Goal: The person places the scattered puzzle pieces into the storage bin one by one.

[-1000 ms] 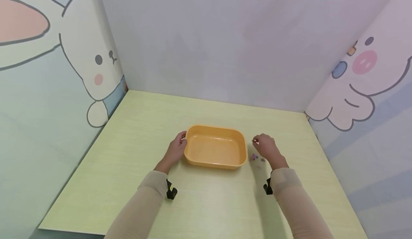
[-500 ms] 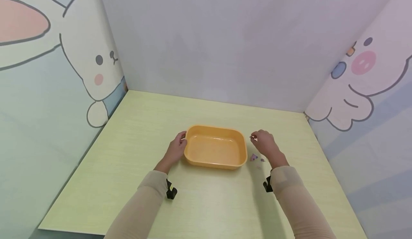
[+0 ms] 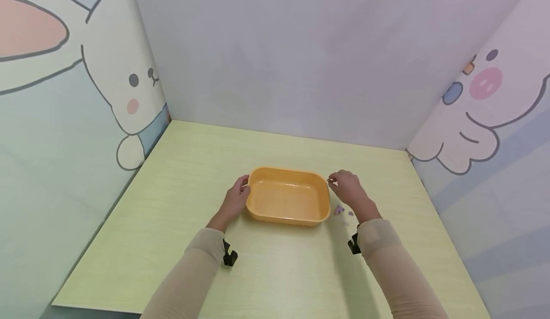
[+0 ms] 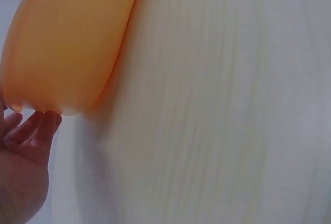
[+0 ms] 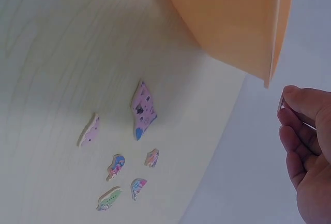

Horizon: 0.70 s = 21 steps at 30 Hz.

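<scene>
A yellow-orange plastic basin (image 3: 287, 196) with rounded corners stands on the table, its inside bare. My left hand (image 3: 236, 197) touches the outside of its left end; in the left wrist view its fingertips (image 4: 49, 118) lie against the end wall. At the basin's right rim, my right hand (image 3: 347, 187) pinches a small thin flat piece (image 5: 281, 103) between thumb and fingers, seen edge-on. Near that hand, flat irregular printed pieces lie on the table: a pink pointed one (image 5: 143, 111), a pale pink one (image 5: 89, 130), a green one (image 5: 109, 199) and several smaller ones.
The light yellow-green table (image 3: 275, 266) reaches back to a plain grey wall (image 3: 275, 56). Cartoon-printed walls stand at the left (image 3: 64, 175) and right (image 3: 485, 132). A black device (image 3: 229, 253) is worn at each wrist.
My right hand has moved left and a little away from me, bringing the pinched piece to the basin's right rim. My left hand and the basin have stayed in place.
</scene>
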Motion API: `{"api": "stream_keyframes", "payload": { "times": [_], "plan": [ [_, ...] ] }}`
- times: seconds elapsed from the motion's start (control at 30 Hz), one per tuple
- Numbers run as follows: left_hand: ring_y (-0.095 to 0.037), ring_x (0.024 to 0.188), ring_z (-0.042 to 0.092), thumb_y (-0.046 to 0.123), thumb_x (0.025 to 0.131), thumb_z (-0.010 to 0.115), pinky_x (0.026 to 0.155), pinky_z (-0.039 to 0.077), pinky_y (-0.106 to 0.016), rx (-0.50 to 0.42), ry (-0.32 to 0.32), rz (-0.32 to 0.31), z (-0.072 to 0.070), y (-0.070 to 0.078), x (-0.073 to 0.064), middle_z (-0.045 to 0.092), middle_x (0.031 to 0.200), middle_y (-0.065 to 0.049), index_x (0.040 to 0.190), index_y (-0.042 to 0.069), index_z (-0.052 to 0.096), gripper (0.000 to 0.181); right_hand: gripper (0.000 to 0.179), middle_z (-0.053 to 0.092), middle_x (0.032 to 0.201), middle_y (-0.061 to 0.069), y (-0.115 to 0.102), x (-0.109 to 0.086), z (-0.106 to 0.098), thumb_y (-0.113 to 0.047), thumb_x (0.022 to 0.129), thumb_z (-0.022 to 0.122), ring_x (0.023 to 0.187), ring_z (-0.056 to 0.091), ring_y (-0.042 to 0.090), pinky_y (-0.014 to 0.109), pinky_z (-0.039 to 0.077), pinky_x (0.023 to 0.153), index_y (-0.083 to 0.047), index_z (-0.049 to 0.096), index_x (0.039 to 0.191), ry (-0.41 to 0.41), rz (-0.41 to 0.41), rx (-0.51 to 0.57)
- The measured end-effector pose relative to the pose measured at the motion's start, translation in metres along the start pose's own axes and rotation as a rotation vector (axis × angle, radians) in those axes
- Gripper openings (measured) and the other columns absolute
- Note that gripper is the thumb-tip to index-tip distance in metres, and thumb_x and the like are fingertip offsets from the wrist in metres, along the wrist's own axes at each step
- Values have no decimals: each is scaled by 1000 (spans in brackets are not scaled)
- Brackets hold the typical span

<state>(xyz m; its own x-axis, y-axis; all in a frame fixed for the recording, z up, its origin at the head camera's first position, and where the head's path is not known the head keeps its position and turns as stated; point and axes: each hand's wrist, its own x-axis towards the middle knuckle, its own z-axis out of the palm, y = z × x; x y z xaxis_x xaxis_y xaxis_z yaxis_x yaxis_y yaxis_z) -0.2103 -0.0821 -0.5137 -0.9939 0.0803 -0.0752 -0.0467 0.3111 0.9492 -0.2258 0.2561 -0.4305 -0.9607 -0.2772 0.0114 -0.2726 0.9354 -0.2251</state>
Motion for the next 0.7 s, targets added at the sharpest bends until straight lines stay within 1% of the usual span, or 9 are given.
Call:
{"api": "stream_keyframes", "payload": {
  "times": [0.23,0.5,0.63,0.7],
  "plan": [
    [-28,126,49,19,101,42,102,42,-44,-1,0,-4,-2,-1,1,46,145,-14,147,7,39,47,19,63,99,12,-12,7,2,-12,95,62,98,56,36,56,42,89,1,70,106,-11,-29,6],
    [-29,125,49,18,101,42,102,43,-44,3,4,1,-2,-1,1,45,145,-14,147,6,38,47,19,62,99,9,-28,17,3,-13,96,61,99,54,33,53,40,93,0,70,108,-80,-21,27],
    [-29,125,49,18,102,42,102,43,-44,0,3,-4,-2,-1,2,46,145,-14,147,6,38,47,18,62,97,8,-35,21,5,-12,95,62,98,55,32,52,41,92,-1,70,107,-93,-43,37],
    [-29,125,50,18,101,43,102,43,-44,-3,2,-4,-3,-1,2,46,145,-15,147,6,39,47,18,62,96,8,-38,23,6,-12,95,63,96,56,32,51,41,90,-1,70,106,-93,-70,33]
  ]
}}
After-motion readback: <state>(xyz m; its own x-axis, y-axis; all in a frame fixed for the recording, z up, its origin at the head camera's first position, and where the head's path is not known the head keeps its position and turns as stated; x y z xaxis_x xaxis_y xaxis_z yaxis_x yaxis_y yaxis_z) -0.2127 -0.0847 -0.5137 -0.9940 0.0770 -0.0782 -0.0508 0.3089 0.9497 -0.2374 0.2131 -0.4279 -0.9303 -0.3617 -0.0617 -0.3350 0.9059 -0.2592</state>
